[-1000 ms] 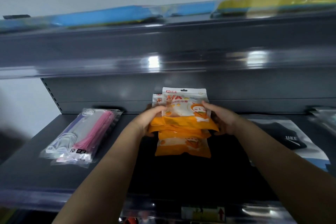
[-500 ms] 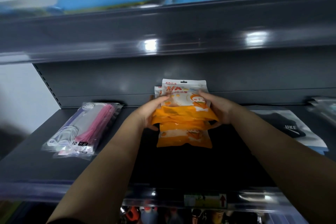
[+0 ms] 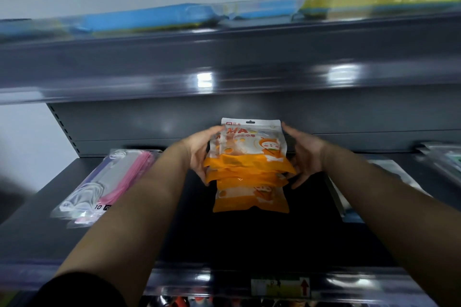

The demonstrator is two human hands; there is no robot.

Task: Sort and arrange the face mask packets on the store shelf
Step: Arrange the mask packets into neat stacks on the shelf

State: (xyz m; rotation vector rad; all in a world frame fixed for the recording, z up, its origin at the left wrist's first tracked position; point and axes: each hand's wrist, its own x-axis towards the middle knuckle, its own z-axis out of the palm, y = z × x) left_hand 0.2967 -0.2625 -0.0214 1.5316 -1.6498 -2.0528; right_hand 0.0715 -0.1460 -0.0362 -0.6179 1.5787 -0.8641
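**Orange mask packets squared up between two hands on the grey shelf**

Orange-and-white face mask packets (image 3: pixel 249 169) sit in a stack at the centre of the head view, lying on the dark grey shelf (image 3: pixel 45 237) with their top edges towards the back panel. The uppermost packet shows a white header with a hang hole, red lettering and a small cartoon figure; the orange lower edges of several packets fan out below it, and the lowest packet sticks out towards the bottom of the frame.

The left hand (image 3: pixel 199 154) lies against the left edge of the stack, fingers straight and pressed flat to the packets. The right hand (image 3: pixel 303 154) mirrors it on the right edge, fingers extended and spread, palm turned in to the stack. Neither hand curls round a packet; both press from the sides. Both bare forearms run up from the lower corners of the frame, and a dark sleeve (image 3: pixel 79 289) shows at lower left.

Left of the stack, well apart from it, lies a clear packet of pink and white masks (image 3: pixel 109 182). At the right, partly hidden by the right forearm, lies a pale packet (image 3: pixel 396 177); more clear packets (image 3: pixel 441 157) are blurred at the far right edge.

Across the upper frame runs another grey shelf (image 3: pixel 224 57) carrying blue packets (image 3: pixel 149 17) and yellow packets (image 3: pixel 379 0), all blurred. A price label (image 3: pixel 280 286) with a red arrow sits on the front rail at bottom centre.
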